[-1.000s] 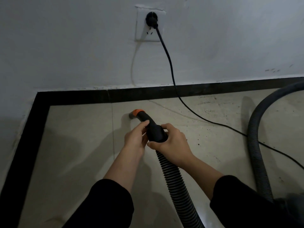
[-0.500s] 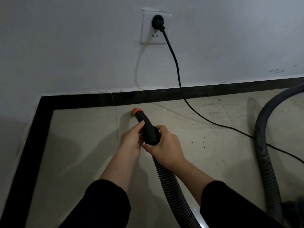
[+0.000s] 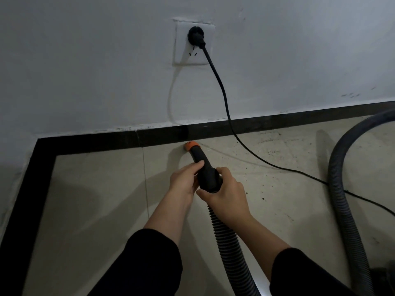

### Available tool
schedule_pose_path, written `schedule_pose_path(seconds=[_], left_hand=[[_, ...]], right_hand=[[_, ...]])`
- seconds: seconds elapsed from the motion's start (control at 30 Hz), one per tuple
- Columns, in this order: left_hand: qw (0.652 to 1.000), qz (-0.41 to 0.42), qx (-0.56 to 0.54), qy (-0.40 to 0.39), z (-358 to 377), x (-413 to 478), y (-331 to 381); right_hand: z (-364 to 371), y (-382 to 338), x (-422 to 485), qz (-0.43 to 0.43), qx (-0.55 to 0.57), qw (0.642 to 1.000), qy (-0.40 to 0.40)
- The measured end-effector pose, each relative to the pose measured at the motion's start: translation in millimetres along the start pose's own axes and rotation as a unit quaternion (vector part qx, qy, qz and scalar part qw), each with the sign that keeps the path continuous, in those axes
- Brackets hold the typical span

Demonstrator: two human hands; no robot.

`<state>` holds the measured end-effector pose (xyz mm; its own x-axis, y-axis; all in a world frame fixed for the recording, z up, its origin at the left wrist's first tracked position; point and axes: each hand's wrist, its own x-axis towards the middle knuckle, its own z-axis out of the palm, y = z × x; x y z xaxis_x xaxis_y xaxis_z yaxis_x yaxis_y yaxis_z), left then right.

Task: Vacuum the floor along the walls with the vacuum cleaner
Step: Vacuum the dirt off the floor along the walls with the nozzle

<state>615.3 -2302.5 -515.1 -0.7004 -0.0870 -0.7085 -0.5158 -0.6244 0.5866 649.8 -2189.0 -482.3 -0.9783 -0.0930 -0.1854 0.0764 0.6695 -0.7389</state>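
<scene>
Near: right hand (image 3: pixel 226 197) wraps the black nozzle (image 3: pixel 201 161) where the ribbed hose (image 3: pixel 229 242) joins; left hand (image 3: pixel 183 181) grips its shaft. Its orange tip (image 3: pixel 190 146) has advanced across the tile, now meeting the black border strip (image 3: pixel 106 143) below the wall socket (image 3: pixel 192 56).

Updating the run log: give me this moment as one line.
left hand and right hand grip nozzle | orange tip at black border | cord plugged into socket
</scene>
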Motion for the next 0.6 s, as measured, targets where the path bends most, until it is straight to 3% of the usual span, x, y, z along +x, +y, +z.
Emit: schedule_pose_path(seconds=[0.6], left_hand=[[0.999, 0.015, 0.039, -0.026, 22, 15, 2]], right_hand=[[-8, 10, 14, 0.031, 0.021, 0.999, 0.035]])
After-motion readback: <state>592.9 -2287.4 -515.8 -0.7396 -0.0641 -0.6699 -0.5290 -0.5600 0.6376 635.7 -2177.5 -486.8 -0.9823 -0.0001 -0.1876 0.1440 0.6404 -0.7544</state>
